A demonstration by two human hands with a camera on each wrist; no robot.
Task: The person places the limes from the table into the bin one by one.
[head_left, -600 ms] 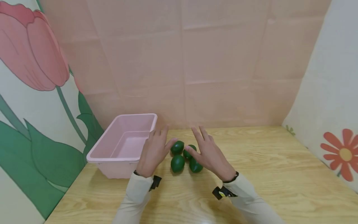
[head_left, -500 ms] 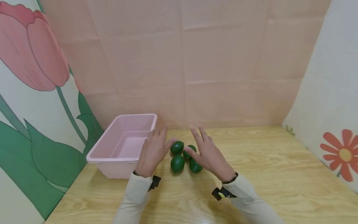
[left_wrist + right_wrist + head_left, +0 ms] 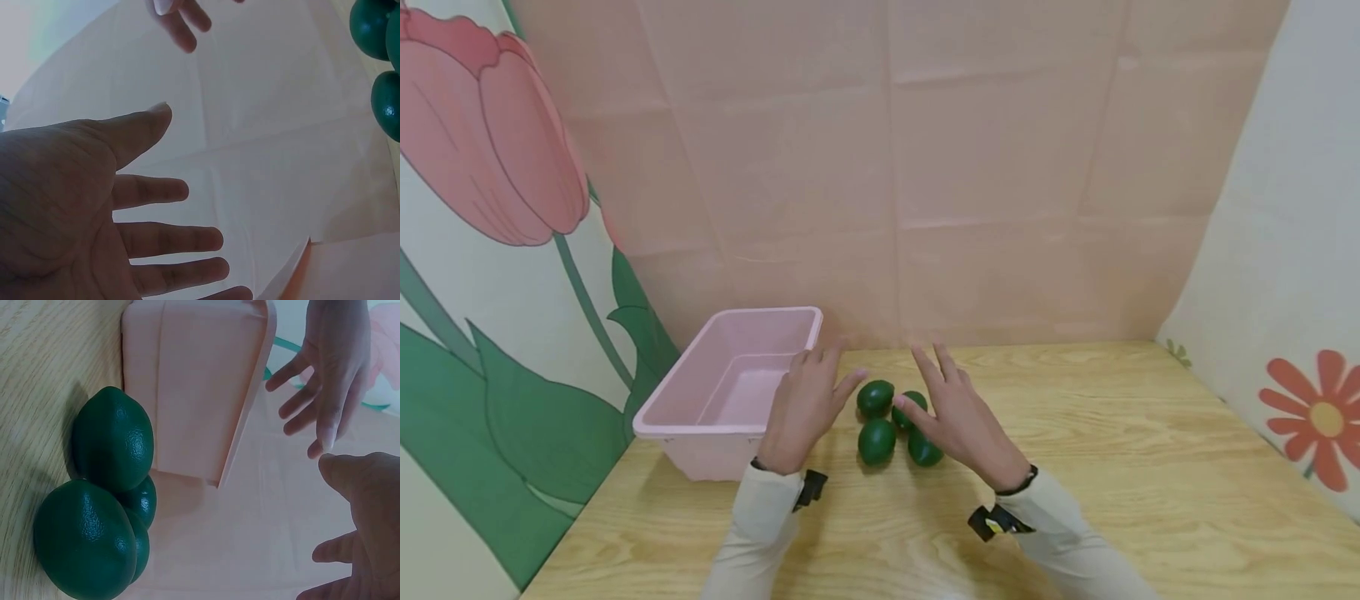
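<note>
Several glossy dark green fruits, which look like limes or avocados, lie bunched together on the wooden table; the near left fruit [image 3: 877,442] shows in full. My left hand [image 3: 802,406] hovers to their left with fingers spread, in front of the pink tub's right side. To their right, my right hand [image 3: 964,422] is held in the air, fingers straight, partly covering the right-hand fruits. Neither hand holds anything. In the left wrist view, the palm of the left hand [image 3: 69,206] shows bare. Two fruits [image 3: 112,440] stand out large in the right wrist view, the others behind them.
A pink rectangular tub [image 3: 700,431] stands on the table [image 3: 1112,467] at the left, with nothing seen inside it. A pink sheet [image 3: 1000,167] hangs behind the table. Flower-patterned panels flank both sides.
My left hand has shifted slightly to the left, away from the fruits. The right hand has barely moved, and the fruits and tub lie as before; the head view tilts a touch upward.
</note>
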